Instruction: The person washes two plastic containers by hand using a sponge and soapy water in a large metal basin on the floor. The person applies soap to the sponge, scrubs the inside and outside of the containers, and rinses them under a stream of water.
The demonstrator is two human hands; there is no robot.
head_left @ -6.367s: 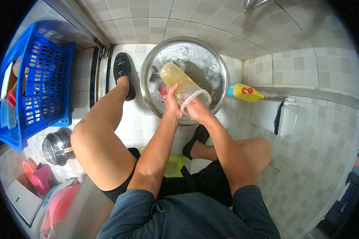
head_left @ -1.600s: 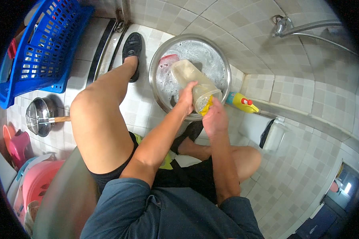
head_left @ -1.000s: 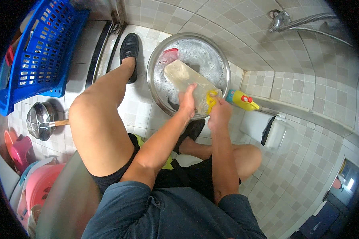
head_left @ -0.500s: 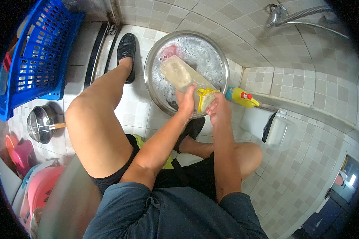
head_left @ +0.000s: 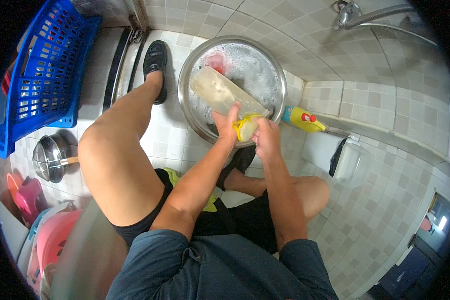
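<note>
A long translucent plastic container is tilted over a round metal basin of soapy water. My left hand is closed on its near side, thumb lying along the wall. In my right hand is a pale scrubbing sponge with yellow edging, pressed against the container's near end. The fingertips of the right hand are partly hidden behind the sponge. Something red shows through the suds at the far left of the basin, and a dark shape lies under the foam.
A yellow detergent bottle with a red cap lies right of the basin. At the far left stands a blue perforated basket; nearer are a metal strainer pot and pink tubs. A shower hose hangs on the tiled wall, upper right.
The container has shifted a little left, and both hands have moved left with it. The sponge has slid slightly left and nearer to me, around the container's near end.
</note>
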